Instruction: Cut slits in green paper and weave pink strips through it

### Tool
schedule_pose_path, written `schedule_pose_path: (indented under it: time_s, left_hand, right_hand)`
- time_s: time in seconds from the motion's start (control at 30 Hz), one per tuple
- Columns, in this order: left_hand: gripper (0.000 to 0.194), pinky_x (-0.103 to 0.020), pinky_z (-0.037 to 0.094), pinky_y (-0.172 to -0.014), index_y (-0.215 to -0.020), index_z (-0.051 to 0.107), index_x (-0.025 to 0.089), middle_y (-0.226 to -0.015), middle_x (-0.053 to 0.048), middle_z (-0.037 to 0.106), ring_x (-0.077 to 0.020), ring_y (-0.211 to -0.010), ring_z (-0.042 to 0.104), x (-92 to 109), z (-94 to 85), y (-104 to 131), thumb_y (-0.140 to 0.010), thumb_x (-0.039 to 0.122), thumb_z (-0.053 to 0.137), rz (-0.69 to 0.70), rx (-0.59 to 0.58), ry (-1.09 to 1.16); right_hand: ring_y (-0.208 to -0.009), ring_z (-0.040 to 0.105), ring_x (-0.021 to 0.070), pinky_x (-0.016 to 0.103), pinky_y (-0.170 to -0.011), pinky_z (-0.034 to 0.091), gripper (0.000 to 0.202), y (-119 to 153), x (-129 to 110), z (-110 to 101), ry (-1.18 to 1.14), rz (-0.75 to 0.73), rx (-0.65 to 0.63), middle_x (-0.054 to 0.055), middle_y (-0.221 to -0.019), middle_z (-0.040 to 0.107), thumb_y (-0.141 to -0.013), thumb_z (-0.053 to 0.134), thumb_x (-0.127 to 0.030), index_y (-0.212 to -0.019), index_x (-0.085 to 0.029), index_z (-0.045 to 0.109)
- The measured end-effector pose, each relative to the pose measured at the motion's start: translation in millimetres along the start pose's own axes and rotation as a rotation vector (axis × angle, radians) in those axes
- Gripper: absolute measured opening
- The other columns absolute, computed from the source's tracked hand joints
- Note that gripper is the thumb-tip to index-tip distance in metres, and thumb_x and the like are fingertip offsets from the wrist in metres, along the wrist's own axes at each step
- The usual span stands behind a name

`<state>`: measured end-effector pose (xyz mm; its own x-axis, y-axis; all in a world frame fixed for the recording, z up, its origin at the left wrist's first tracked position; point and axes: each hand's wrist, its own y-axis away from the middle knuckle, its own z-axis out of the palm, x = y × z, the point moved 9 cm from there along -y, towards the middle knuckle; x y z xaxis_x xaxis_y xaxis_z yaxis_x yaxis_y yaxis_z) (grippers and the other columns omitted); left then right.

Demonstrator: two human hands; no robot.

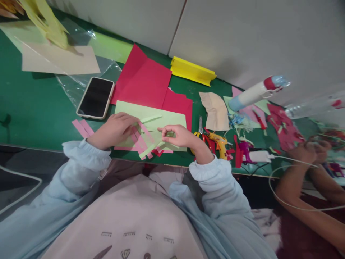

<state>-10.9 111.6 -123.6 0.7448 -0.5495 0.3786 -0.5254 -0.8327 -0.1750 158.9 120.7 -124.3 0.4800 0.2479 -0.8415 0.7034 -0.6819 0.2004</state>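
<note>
My left hand (118,128) rests over several pink paper strips (138,142), fingers together and bent down on them; strip ends stick out by the wrist. To its right, my right hand (179,137) has curled fingers, with index finger and thumb meeting in a pinch. At those fingertips ends a light green paper strip (152,149), which crosses the pink ones at a slant; whether the pinch grips it is hard to see. Beneath both hands lies a light green paper sheet (175,117). Another green strip (151,118) is on the sheet between the hands.
Red paper (144,77) lies behind the green sheet, beside a phone (96,97). Right of my hand are scissors (201,126), a yellow glue gun (219,144) and a purple glue gun (244,151) with a cable. A bottle (256,94) stands farther back. Another person's hands (309,151) work at right.
</note>
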Motion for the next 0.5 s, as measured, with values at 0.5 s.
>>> schedule_pose_path:
  time_s: [0.5]
  left_hand:
    - [0.038, -0.044, 0.048, -0.096, -0.117, 0.062, 0.012, -0.110, -0.014, 0.068, -0.0278, -0.104, 0.062, -7.5, -23.1, 32.9, -0.094, 0.026, 0.035, -0.234, 0.117, -0.160]
  right_hand:
    - [-0.118, 0.063, 0.0254, 0.033, -0.090, 0.048, 0.009, -2.5, -20.1, -1.0, -0.019, -0.069, 0.031, 0.004, -0.087, 0.068, -0.083, 0.060, -0.024, -0.075, -0.021, 0.057]
